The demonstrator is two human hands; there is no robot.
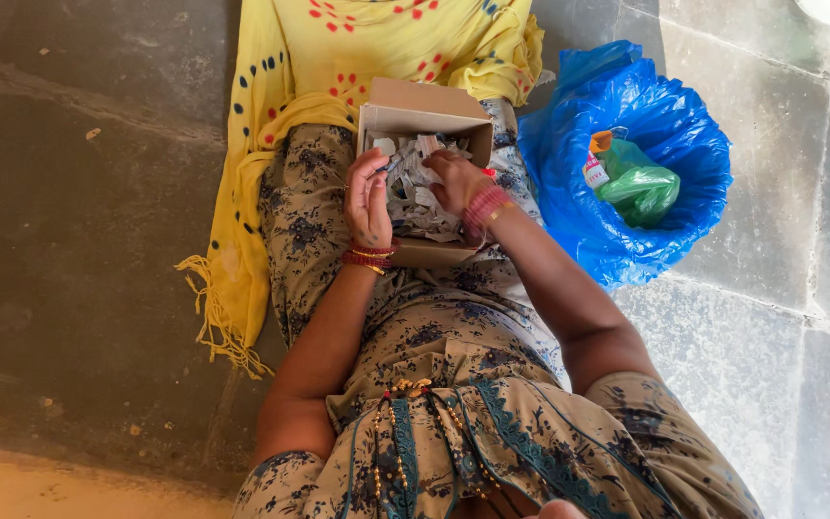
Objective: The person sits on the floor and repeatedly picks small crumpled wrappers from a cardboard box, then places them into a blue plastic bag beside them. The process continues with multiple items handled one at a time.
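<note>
A small brown cardboard box (pixel 427 115) with its flaps up sits on the lap of the person on the grey stone floor (pixel 69 240). It is full of little white paper-wrapped packets (pixel 415 192). Everything hangs on that box.

The left hand (pixel 369 197) stands at the left edge of the box, palm turned inward, fingers bent around a small pale packet at the fingertips. The right hand (pixel 453 181) is deeper inside the box, lying on the pile, fingers curled down into the packets. So the right hand is nearer the middle of the pile, and the packets lie just under and ahead of its fingers. The box runs long from the person's belly out toward the knees.

To the right of the box, well apart, a blue plastic bag (pixel 626 154) lies open with a green plastic bag (pixel 641 187) inside it. Past the box, a yellow dotted cloth (pixel 338 48) covers the legs.

I cannot tell if the right fingers really pinch a packet; the pile hides their tips. The packets are too small and jumbled to make out.
</note>
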